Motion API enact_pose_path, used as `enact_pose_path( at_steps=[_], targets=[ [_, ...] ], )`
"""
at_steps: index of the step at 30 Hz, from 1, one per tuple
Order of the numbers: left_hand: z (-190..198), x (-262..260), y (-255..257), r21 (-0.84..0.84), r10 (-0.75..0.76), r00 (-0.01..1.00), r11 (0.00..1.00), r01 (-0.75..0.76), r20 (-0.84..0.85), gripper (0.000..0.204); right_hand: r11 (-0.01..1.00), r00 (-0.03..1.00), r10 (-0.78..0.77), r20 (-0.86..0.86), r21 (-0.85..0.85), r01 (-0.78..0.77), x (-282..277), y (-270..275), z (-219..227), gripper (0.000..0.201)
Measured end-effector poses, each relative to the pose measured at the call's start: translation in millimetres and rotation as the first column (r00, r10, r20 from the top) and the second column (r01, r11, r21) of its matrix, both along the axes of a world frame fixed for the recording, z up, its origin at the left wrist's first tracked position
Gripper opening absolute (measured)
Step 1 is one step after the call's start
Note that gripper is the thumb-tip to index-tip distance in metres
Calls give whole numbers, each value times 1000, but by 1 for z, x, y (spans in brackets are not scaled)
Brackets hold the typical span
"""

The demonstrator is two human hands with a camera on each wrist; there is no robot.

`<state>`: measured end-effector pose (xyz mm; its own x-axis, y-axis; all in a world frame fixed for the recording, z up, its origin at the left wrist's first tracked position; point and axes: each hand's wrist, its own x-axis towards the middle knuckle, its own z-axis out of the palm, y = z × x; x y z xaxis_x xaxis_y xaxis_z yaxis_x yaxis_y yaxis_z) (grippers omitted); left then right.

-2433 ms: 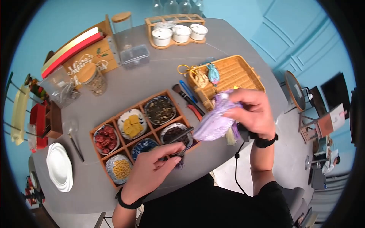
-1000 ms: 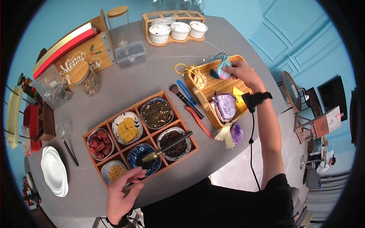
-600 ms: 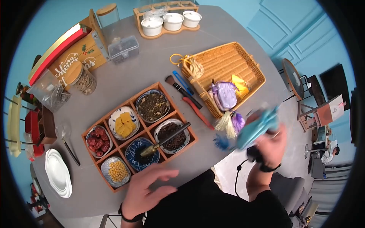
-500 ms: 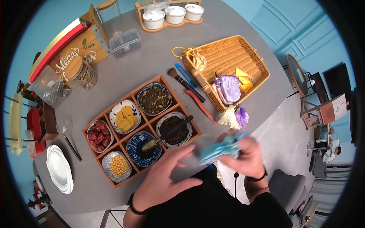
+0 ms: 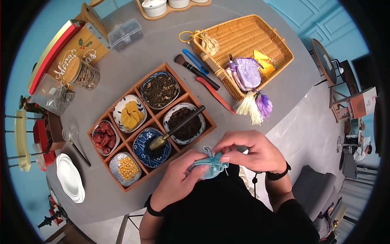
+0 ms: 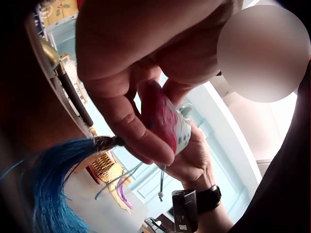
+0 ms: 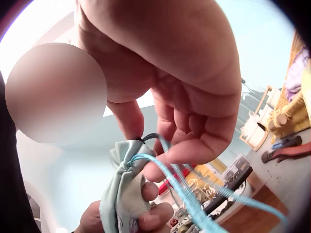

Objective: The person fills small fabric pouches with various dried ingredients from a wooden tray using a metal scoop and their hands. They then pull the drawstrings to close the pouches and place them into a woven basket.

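A teal drawstring pouch (image 5: 212, 170) is between both hands in front of the black shirt. My left hand (image 5: 174, 179) grips its body, whose pink and pale side shows in the left wrist view, with a blue tassel (image 6: 58, 179) hanging beside the fingers. At the gathered neck, my right hand (image 5: 256, 153) pinches with thumb and fingers. Light blue cords (image 7: 194, 196) trail from the neck in the right wrist view. Close by, a brass-coloured scoop (image 5: 158, 142) with a dark handle leans in a blue patterned bowl (image 5: 140, 147) of dark bits.
A divided wooden tray (image 5: 126, 188) holds bowls of red dates, yellow pieces, yellow grains and dark dried bits. A wicker basket (image 5: 239, 28) carries purple, yellow and beige pouches. A brush (image 5: 185, 63), a blue tool (image 5: 195, 60) and red-handled tool (image 5: 215, 93) lie between them.
The purple pouch went into the basket. My right hand took the teal pouch out and brought it to my left hand, which left the scoop and now holds the pouch too.
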<state>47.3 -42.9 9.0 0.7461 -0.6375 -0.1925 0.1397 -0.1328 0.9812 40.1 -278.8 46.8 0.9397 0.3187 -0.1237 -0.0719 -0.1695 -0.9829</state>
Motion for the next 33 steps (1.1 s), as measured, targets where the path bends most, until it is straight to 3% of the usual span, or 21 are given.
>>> enact_pose_path(
  at_steps=[1,2,4,8,10,12,14,16,17,19,22,26,33],
  targets=[
    [-1,-1,-1,-40,74,984,996,-81,-164,19,999,999,44,-4,31,-44,0,-1,-5,21],
    [-4,-1,-2,-44,83,983,995,-91,-161,19,994,996,91,-10,64,-90,0,-1,-10,20],
    [-11,-2,-3,-74,144,989,987,-146,-29,19,990,992,126,-3,62,-125,0,-2,-12,23],
    [-5,-3,-10,-41,210,976,976,-213,-54,12,989,989,146,-38,19,-145,-3,-5,-12,27],
    [-10,-2,-10,6,204,976,979,-205,72,11,990,989,140,-36,20,-139,-5,-3,-14,29],
    [-13,-2,-12,8,186,973,982,-189,135,11,986,986,47,-158,-150,-71,-7,1,-14,28],
    [-12,0,-15,12,174,963,984,-180,206,11,976,978,98,-182,-174,-130,-8,-6,-16,22],
    [-5,1,-17,-13,117,973,993,-117,200,11,971,919,196,-343,197,-134,-8,-14,-18,18],
    [-5,2,-17,-7,130,971,991,-131,202,11,959,873,280,-399,159,-234,-1,-22,-15,17],
    [-5,1,-17,17,-7,962,1000,2,274,12,941,868,319,-381,236,-243,-4,-27,-23,17],
    [-4,1,-18,7,61,964,998,-65,258,12,925,897,312,-313,315,-212,-12,-30,-34,17],
    [-5,0,-22,-7,126,958,992,-129,257,12,946,878,218,-426,312,-84,-16,-26,-31,16],
    [0,5,-23,-8,10,954,1000,-7,299,10,921,927,339,-161,258,-292,-11,-27,-39,15]
  ],
)
